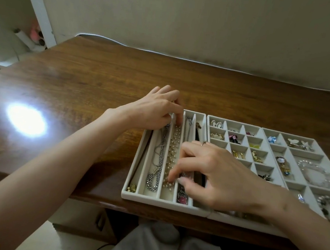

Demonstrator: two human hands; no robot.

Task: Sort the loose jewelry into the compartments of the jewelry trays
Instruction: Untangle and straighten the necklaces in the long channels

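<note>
Pearl necklace [173,145] lies in third slot of left tray [143,198]. 12 o'clock end pinched by left hand [153,109] fingers; 6 o'clock end pinched by right hand [221,174].

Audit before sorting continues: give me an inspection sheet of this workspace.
Surface: wooden table, bright glare at left.
Job's things: long-slot tray, grid tray and right tray side by side, all holding jewelry; pearl necklace in third slot from left, silver chain in the slot to its left.
Clutter: nothing seen.
Hands: left hand grips necklace's far end; right hand pinches near end.
Cables: white cable along wall.
Surroundings: beige wall, white frame at left.
</note>
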